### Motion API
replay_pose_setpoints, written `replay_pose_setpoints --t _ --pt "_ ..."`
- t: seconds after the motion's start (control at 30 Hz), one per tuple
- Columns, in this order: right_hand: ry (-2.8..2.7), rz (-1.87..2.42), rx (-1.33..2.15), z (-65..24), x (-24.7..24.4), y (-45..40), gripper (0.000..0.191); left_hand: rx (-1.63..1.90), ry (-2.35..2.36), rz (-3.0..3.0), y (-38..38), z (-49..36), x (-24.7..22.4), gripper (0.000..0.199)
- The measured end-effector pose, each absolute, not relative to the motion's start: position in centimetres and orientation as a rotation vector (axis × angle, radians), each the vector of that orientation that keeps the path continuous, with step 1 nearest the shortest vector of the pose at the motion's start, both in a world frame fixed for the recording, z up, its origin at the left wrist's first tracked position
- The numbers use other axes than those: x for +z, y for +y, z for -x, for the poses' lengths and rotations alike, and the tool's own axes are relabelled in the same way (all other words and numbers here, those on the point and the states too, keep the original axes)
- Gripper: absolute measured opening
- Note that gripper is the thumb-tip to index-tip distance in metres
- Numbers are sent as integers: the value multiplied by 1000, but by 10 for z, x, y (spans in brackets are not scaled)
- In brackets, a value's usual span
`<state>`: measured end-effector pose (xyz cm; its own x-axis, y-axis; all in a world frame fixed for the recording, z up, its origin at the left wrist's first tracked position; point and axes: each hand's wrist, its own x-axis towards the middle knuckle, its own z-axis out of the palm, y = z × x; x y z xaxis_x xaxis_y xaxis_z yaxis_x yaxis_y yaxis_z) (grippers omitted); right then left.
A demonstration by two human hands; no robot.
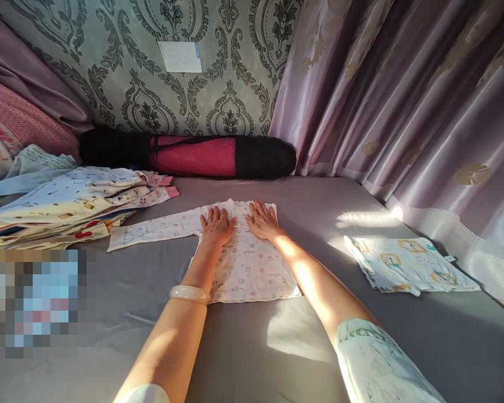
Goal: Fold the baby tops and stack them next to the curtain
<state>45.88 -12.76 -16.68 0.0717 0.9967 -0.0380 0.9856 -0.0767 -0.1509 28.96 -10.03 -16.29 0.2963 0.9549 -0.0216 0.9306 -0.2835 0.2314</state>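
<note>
- In the head view, the printed white shirt (252,271) lay flat on the grey sheet (143,358), right of the clothes pile (75,193) and left of the folded garment (411,263).
- Your left hand (217,226) and right hand (264,221) rested palm down on the shirt's far part, fingers spread, grasping nothing.
- One sleeve (159,228) stretched left, its cuff just beside the pile; a wide sweep leftward could have tangled the two.
- Uneven pressure from your palms could have bunched or skewed the cloth, which looked thin and light.
- No sleeve showed spread on the right; if it lay tucked beneath, it might have left a lump under your palm.
- The bangle (189,294) on your left wrist sat close to the near left corner and could have dragged the hem.
</note>
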Motion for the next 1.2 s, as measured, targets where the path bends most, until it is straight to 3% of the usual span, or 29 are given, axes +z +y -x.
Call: replay_pose_setpoints --t 0.33,0.77,0.87,1.07,1.2 --pt "-1990 2247 185 -473 -150 -135 65 186 1825 -2299 -97 -285 -150 68" --pt "-1889 2311 179 -490 -170 -134 71 99 1803 -2229 -94 -282 -159 73" --pt "-1905 2330 191 -491 -165 -134 70 203 1795 -2147 -91 -277 -149 69" --pt "-1909 2389 167 -476 -150 -130 67 455 1843 -2030 -84 -230 -110 41" --pt "-2042 2227 99 -439 -147 -124 63 504 1966 -1869 -77 -190 -105 42"
